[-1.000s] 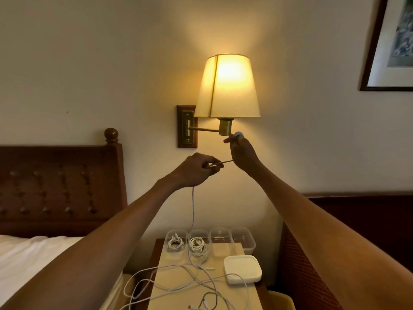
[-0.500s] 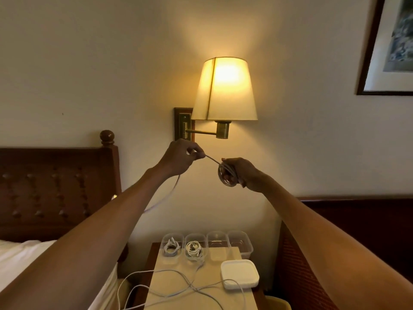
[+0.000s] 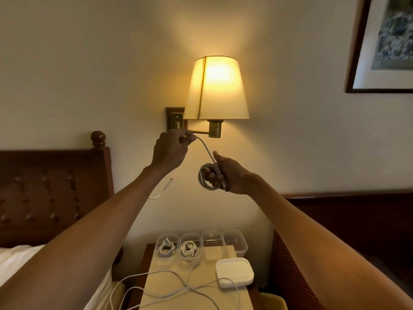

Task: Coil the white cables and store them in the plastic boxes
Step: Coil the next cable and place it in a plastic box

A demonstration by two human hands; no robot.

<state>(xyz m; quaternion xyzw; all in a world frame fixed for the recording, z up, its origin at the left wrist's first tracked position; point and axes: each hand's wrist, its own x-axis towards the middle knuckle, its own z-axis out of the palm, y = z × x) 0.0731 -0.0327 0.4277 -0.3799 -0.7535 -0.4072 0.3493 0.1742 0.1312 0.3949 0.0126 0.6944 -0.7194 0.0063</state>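
Room: cream wall with a lit wall lamp [image 3: 216, 88], a dark wooden headboard [image 3: 51, 193] at the left and a framed picture [image 3: 384, 45] at the upper right.
Left hand [image 3: 171, 148]: raised just below the lamp's brass arm. Its grip is clamped on the white cable [image 3: 209, 179], with thumb and fingertips pinching the straight run.
Right hand [image 3: 230, 175]: lower than the left hand and to its right. Its grip is clamped on the wound part of the same cable, with fingers curled through the loops and the thumb pointing up.
White cable: held in the air between both hands, well above the counter [image 3: 201, 300]. It forms several round loops at the right hand, and one run rises to the left hand. The free end [image 3: 166, 186] hangs below the left wrist.
Counter: pale top below the hands, standing between the bed [image 3: 13, 258] and a second dark panel [image 3: 357, 211] at the right.
Plastic boxes [image 3: 234, 232]: four clear, open-topped boxes, side by side in a row along the back edge of the counter.
Box contents: each of the two left boxes holds one coiled cable [image 3: 165, 248].
Lids [image 3: 234, 271]: white and stacked, on the counter just in front of the two right boxes.
Loose cables [image 3: 178, 285]: white and uncoiled, crossing one another on the counter and trailing over its left edge.
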